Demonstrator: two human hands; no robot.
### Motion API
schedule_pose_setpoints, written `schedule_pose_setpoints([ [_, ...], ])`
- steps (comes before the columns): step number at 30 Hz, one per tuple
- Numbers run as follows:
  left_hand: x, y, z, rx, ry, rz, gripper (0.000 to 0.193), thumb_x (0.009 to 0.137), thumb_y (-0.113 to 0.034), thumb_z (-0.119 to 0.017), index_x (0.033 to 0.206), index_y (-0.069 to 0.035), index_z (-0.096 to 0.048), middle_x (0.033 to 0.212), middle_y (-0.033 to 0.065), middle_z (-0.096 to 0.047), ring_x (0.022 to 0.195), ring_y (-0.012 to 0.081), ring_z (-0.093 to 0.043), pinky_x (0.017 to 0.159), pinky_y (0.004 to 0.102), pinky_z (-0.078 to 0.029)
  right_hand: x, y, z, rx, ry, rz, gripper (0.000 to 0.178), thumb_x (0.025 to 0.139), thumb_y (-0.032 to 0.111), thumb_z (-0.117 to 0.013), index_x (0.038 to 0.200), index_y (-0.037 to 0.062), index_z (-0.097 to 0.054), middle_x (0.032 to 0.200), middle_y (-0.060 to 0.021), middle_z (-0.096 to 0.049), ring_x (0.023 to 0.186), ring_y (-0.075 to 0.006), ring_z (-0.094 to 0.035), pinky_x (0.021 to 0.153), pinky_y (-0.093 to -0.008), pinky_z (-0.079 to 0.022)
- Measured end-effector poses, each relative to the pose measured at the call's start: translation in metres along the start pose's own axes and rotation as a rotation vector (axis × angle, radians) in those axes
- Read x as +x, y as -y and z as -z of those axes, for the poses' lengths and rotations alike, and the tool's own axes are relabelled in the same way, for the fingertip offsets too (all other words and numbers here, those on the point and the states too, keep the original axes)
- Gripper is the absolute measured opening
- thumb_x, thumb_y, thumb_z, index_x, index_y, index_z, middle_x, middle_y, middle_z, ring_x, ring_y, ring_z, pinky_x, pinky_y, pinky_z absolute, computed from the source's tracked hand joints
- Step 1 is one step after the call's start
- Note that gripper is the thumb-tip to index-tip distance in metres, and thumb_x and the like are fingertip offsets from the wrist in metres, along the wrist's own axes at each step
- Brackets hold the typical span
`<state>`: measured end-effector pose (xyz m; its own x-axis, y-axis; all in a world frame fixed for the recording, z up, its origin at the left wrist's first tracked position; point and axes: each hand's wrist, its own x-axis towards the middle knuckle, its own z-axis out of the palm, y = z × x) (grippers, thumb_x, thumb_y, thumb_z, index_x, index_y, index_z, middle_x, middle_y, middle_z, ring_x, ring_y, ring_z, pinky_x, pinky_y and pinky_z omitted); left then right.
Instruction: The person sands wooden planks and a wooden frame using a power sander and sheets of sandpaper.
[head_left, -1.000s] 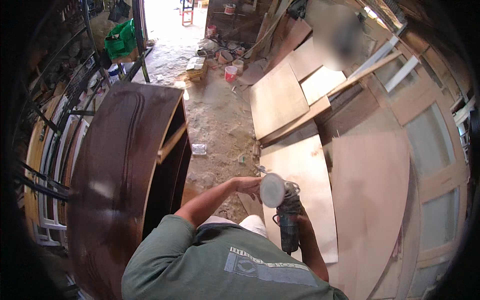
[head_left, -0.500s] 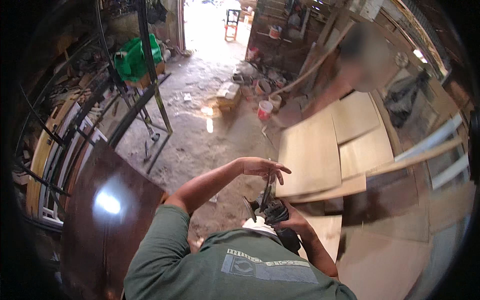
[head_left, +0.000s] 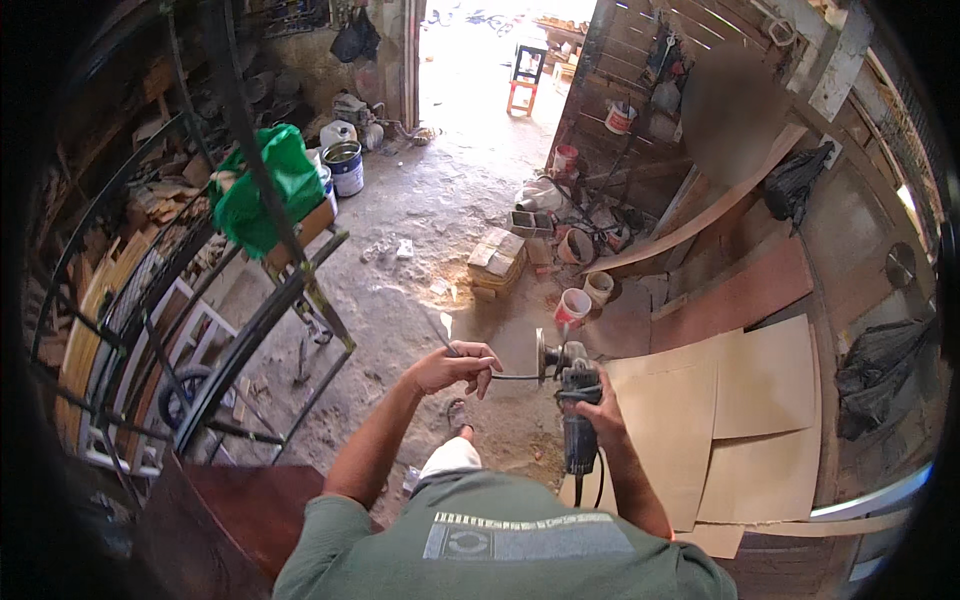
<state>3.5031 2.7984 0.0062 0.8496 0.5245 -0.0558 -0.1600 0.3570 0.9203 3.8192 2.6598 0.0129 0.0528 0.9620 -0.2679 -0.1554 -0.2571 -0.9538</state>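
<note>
My right hand (head_left: 604, 412) is wrapped round the dark body of an angle grinder (head_left: 580, 435), held upright in front of me. Its round disc (head_left: 541, 355) faces left, and a black cord (head_left: 601, 478) hangs from its lower end. My left hand (head_left: 455, 370) is closed on a thin dark rod (head_left: 517, 377) that reaches right to the disc. Whether the rod touches the disc, I cannot tell. Just right of the grinder lie several light-coloured thin wooden sheets (head_left: 665, 430), overlapping one another.
Black metal framework (head_left: 262, 325) and a green bag (head_left: 258, 190) stand at the left. A dark reddish-brown panel (head_left: 250, 510) leans at the lower left. Ahead are a box (head_left: 497, 255), a white-and-red bucket (head_left: 573, 305) and an open paint can (head_left: 345, 170). A black bag (head_left: 885, 375) lies far right.
My view has shifted. The grinder has moved up and out from beside my body, with its disc to the left. My left hand has moved left and lower, now beside the disc.
</note>
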Motion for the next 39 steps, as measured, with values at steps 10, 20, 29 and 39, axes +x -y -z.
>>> schedule_pose_setpoints([
  [10,0.169,-0.035,0.186,-0.195,0.114,0.051,0.038,0.107,-0.028,-0.052,0.114,0.006,-0.065,0.091,0.0151,-0.072,0.091,0.0223,-0.071,0.078,0.0334,-0.056,0.268,0.115,-0.014,-0.032,-0.072,0.256,0.101,0.066,0.005,-0.088,0.152,0.0116,-0.035,0.126,-0.0064,-0.057,0.109,-0.0173,-0.062,0.093,-0.0365,-0.056],
  [20,0.386,-0.156,0.475,-0.3,-0.155,-0.28,0.044,0.108,-0.032,-0.047,0.131,0.003,-0.059,0.125,0.0178,-0.067,0.12,0.0301,-0.064,0.109,0.0429,-0.045,0.562,0.197,-0.023,-0.423,0.434,0.38,0.117,0.06,0.007,-0.095,0.157,0.0062,-0.03,0.136,-0.0084,-0.053,0.123,-0.0186,-0.053,0.108,-0.0339,-0.042],
  [29,0.394,-0.314,0.736,-0.575,-0.451,-0.745,0.033,0.108,-0.028,-0.049,0.126,-0.004,-0.064,0.076,0.0073,-0.063,0.071,0.0148,-0.064,0.073,0.0285,-0.055,0.889,0.23,-0.041,-0.694,-0.053,0.467,0.108,0.066,0.02,-0.091,0.153,0.0052,-0.031,0.129,-0.021,-0.06,0.118,-0.0305,-0.062,0.104,-0.0394,-0.048],
  [39,0.595,-0.33,0.951,0.033,-0.173,0.172,0.06,0.107,-0.048,-0.043,0.115,0.004,-0.072,0.066,0.0062,-0.066,0.051,0.0081,-0.051,0.048,0.0225,-0.036,1.227,0.32,-0.097,-0.309,-0.301,0.7,0.105,0.069,0.002,-0.088,0.154,0.0071,-0.026,0.13,-0.0163,-0.057,0.113,-0.0219,-0.062,0.098,-0.038,-0.052],
])
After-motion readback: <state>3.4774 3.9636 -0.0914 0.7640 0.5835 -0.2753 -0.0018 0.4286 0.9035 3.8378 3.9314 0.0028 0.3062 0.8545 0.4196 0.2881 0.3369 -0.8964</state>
